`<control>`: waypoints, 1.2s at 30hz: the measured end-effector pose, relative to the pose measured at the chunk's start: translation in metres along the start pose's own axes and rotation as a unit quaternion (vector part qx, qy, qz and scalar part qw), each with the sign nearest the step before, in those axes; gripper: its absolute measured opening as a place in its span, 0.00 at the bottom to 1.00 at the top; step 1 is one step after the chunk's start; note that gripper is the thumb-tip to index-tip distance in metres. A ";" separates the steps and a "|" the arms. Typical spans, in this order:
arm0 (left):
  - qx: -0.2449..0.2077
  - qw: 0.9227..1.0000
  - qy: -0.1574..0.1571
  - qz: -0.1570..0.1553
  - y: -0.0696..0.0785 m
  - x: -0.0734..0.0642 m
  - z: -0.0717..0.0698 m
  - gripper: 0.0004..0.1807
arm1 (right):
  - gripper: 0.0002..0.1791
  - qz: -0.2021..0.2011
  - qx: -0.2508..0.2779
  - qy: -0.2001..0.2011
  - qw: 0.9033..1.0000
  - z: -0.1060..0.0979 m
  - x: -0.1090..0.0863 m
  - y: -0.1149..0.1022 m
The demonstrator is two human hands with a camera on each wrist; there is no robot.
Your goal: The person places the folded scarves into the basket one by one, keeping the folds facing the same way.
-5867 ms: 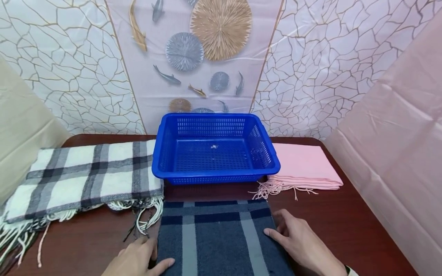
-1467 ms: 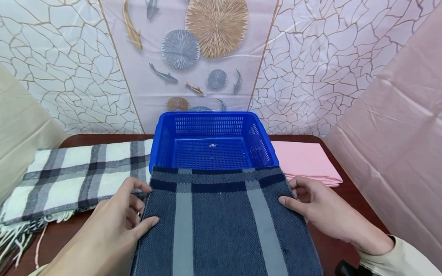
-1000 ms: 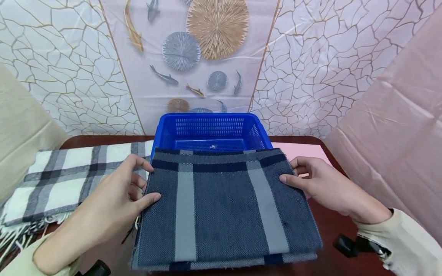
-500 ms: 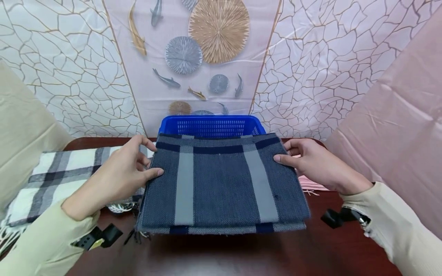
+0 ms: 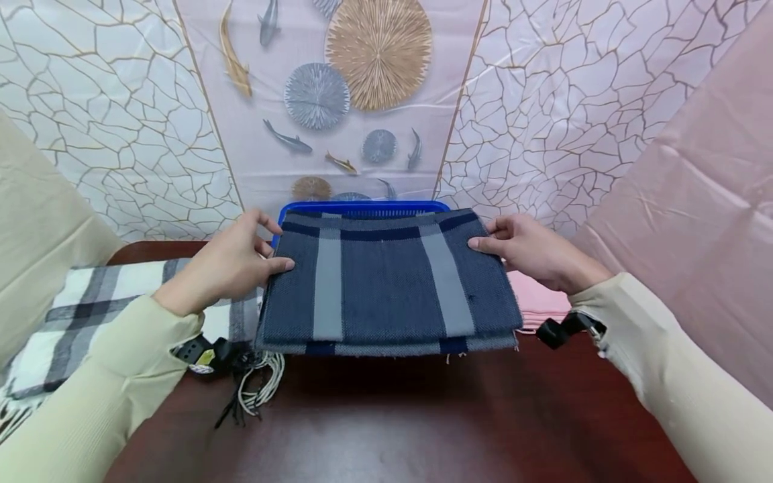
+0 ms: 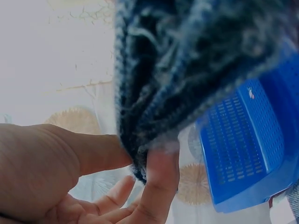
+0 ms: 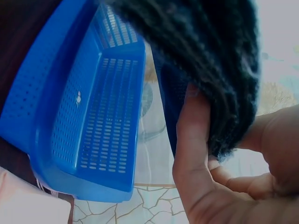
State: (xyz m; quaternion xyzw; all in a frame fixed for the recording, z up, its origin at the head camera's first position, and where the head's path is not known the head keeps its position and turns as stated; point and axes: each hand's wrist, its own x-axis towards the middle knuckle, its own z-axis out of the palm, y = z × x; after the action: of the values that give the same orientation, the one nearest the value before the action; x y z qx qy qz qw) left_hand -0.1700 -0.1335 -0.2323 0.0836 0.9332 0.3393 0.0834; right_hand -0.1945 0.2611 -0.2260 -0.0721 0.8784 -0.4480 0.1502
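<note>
A folded dark blue-grey scarf [image 5: 386,282] with lighter grey stripes hangs raised above the table, between both hands. My left hand [image 5: 241,258] pinches its left edge, thumb on top and fingers beneath. On the opposite edge, my right hand [image 5: 531,248] pinches it the same way. In the left wrist view the folded layers of the scarf [image 6: 187,70] sit between thumb and fingers. The blue plastic basket [image 5: 362,205] is mostly hidden behind the scarf in the head view. Its bare interior shows in the right wrist view, where the basket [image 7: 70,107] lies beyond the scarf.
At the left lies a black-and-white checked scarf [image 5: 115,295] with fringe [image 5: 262,389]. A folded pink scarf [image 5: 537,302] sits at the right, partly covered by the right arm. All rest on a dark brown table [image 5: 386,429] before a patterned backdrop [image 5: 513,134].
Both hands have gripped the blue-grey scarf, lifted it off the table and carried it forward and up. It now covers most of the basket in the head view.
</note>
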 end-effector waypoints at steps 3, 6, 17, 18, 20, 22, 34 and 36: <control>-0.006 1.000 -0.004 -0.012 0.000 0.009 -0.003 0.30 | 0.17 -0.001 0.014 -0.005 1.000 -0.002 0.010 -0.001; -0.015 1.000 -0.005 -0.021 -0.001 0.018 -0.005 0.30 | 0.16 -0.002 0.023 -0.010 1.000 -0.003 0.020 -0.002; -0.024 0.999 -0.012 -0.034 0.002 0.051 -0.010 0.29 | 0.15 0.043 0.051 0.003 0.998 -0.009 0.055 -0.005; -0.023 0.999 -0.012 -0.037 0.002 0.054 -0.010 0.29 | 0.15 0.049 0.048 0.003 0.998 -0.010 0.059 -0.005; -0.020 0.999 -0.012 -0.044 0.003 0.060 -0.010 0.29 | 0.14 0.062 0.047 0.005 0.997 -0.011 0.066 -0.004; -0.023 0.998 -0.011 -0.052 0.003 0.066 -0.009 0.29 | 0.13 0.072 0.049 0.010 0.996 -0.010 0.073 -0.002; -0.006 0.997 -0.009 -0.080 -0.003 0.100 0.004 0.28 | 0.13 0.095 0.039 0.041 0.994 0.004 0.106 0.008; 0.002 0.996 -0.014 -0.091 -0.005 0.105 0.006 0.28 | 0.16 0.095 0.026 0.045 0.994 0.007 0.109 0.009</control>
State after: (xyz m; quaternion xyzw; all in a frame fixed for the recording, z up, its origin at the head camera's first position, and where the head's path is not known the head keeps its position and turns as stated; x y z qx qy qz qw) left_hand -0.2716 -0.1105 -0.2505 0.0028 0.9364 0.3274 0.1266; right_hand -0.2954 0.2323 -0.2591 0.0356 0.8751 -0.4576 0.1537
